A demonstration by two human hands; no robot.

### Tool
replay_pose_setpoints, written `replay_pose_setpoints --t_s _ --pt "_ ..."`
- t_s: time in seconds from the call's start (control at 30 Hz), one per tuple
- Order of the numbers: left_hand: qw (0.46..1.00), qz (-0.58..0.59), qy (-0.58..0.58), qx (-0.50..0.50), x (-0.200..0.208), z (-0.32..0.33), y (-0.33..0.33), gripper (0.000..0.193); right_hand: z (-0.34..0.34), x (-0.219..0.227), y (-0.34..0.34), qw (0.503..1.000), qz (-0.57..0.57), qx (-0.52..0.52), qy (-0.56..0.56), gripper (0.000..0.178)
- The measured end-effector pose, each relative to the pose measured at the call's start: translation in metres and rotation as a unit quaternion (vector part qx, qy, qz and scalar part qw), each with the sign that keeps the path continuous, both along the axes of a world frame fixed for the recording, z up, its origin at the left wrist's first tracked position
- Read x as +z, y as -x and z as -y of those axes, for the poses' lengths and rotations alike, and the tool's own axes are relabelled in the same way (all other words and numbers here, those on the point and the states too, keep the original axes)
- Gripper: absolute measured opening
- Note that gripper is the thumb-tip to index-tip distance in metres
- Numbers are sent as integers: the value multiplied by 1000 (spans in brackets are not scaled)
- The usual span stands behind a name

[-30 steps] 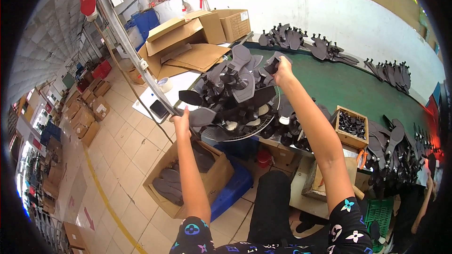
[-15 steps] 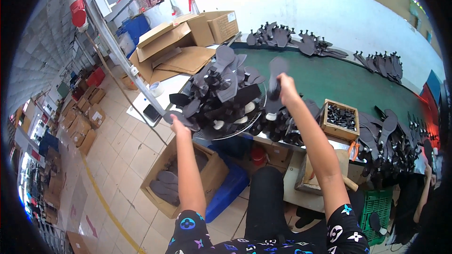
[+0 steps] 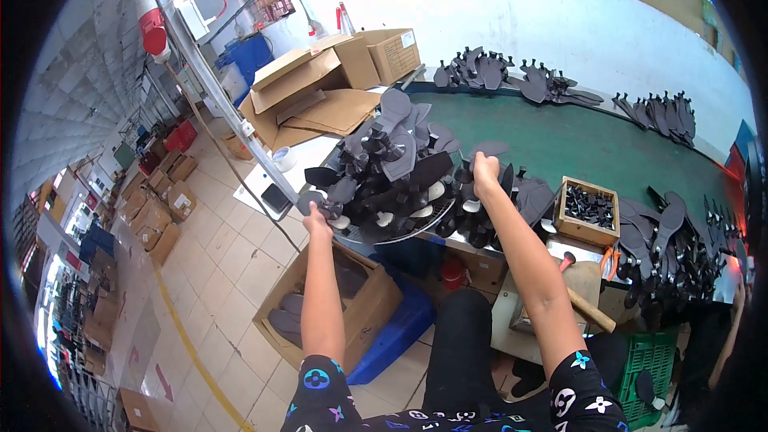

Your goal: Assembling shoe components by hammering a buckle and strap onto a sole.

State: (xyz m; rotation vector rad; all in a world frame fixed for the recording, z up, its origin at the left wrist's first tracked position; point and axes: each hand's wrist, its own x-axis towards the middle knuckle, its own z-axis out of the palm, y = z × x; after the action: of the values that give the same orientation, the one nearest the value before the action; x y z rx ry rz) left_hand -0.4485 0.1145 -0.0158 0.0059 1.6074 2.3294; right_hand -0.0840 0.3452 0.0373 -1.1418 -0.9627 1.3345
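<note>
A tall heap of grey shoe soles (image 3: 398, 162), many with black heels, is piled in a round wire basket (image 3: 416, 232) on the bench. My left hand (image 3: 318, 220) is closed on a grey shoe sole (image 3: 309, 202) at the heap's left edge. Right of the heap, my right hand (image 3: 485, 178) grips another grey shoe sole (image 3: 490, 147), which lies nearly level over the green surface. Its heel end is partly hidden by my fingers. More heeled soles (image 3: 534, 196) lie beside my right forearm.
A wooden box of small black parts (image 3: 588, 220) stands on the bench, with a hammer (image 3: 590, 310) below it. Soles line the green bench top (image 3: 552, 132). Cardboard boxes (image 3: 356, 64) stand at the back left; a carton of soles (image 3: 320, 304) sits below. Another person's arm (image 3: 736, 308) shows at right.
My right hand has come down a little, and its sole has tipped from upright to nearly flat. My left hand stays at the heap's left edge with its sole. The view has shifted slightly.
</note>
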Motion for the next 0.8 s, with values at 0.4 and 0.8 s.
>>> replay_pose_setpoints --t_s 0.4,0.8 --pt "919 -230 315 -52 -6 23 -6 63 -32 -26 25 721 557 356 -208 45" --pt "964 -64 -6 -256 4 16 -52 74 -55 -23 -51 952 224 105 -179 44"
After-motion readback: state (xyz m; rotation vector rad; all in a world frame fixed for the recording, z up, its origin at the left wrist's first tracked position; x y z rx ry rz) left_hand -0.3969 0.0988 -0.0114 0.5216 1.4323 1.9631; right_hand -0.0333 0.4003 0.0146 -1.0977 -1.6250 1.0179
